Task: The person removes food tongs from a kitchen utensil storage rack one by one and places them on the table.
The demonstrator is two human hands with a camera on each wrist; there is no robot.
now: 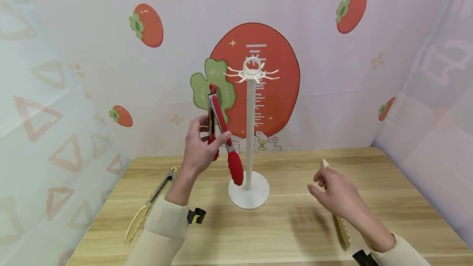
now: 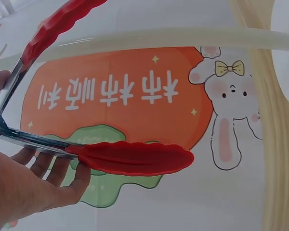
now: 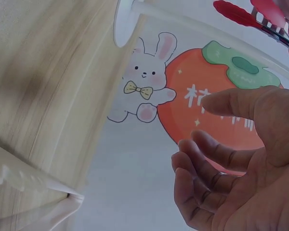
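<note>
My left hand (image 1: 199, 145) holds red and silver kitchen tongs (image 1: 221, 122) upright, hanging ring at the top and red scalloped tips (image 2: 137, 158) pointing down. The thumb lies on one arm of the tongs and the fingers on the other, with the arms spread apart. Just right of the tongs stands a white utensil stand (image 1: 250, 126) with a ring of hooks at its top. Above the right side of the table, my right hand (image 1: 338, 192) hangs with loosely bent fingers, holding nothing (image 3: 250, 159). Cream tongs (image 1: 341, 229) lie beneath it, partly hidden by the hand.
Another pair of tongs, cream and grey (image 1: 151, 202), lies on the left of the wooden table (image 1: 284, 237), beside the left sleeve. The stand's round base (image 1: 249, 198) sits mid-table. Printed cloth walls (image 1: 314, 60) enclose the back and sides.
</note>
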